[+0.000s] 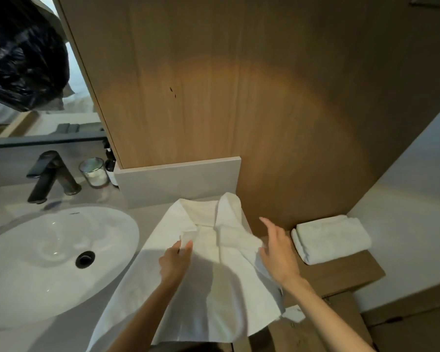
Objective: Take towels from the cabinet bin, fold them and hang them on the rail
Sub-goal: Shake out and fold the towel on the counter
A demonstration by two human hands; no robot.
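A: Grey vanity counter (142,212), white sink (56,255) as our marker. Where's the towel?
B: White towel (214,270) lies spread just right of the sink, both side flaps folded inward.
A: Hands?
B: Left hand (174,260) pinches a flap corner. Right hand (277,252) is open, fingers spread, thumb touching the towel's far edge. Folded towel (330,238) sits farther right.

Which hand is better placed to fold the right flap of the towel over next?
Right. The right hand hovers open at the towel's raised right flap, while the left hand is pinching the left fold.
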